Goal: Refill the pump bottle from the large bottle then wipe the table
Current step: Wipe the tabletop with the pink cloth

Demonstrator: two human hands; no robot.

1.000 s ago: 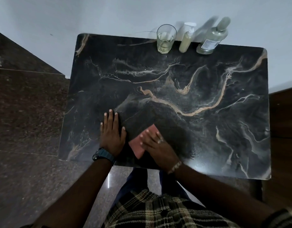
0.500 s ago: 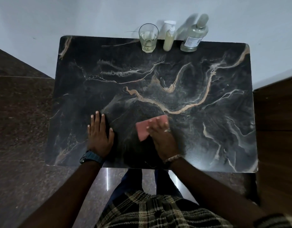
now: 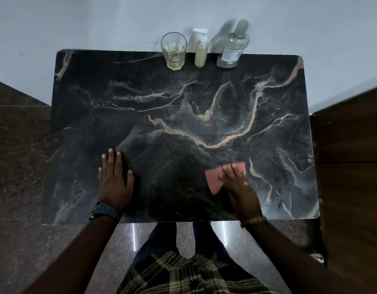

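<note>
A pink cloth [image 3: 216,179] lies flat on the black marble table [image 3: 183,107] near its front edge, right of centre. My right hand [image 3: 238,185] presses on it with fingers spread, blurred by motion. My left hand [image 3: 116,181] rests flat on the table to the left, palm down, holding nothing. At the far edge stand the small pump bottle [image 3: 201,50] filled with cream liquid and, to its right, the large clear bottle [image 3: 233,47] with a cap on.
A drinking glass [image 3: 174,52] with a little yellowish liquid stands left of the pump bottle. A white wall runs behind the table. A wooden cabinet [image 3: 351,145] is close on the right, dark stone floor on the left.
My right hand has slid the pink cloth to the right along the table's front part. My left hand has stayed flat in the same spot.
</note>
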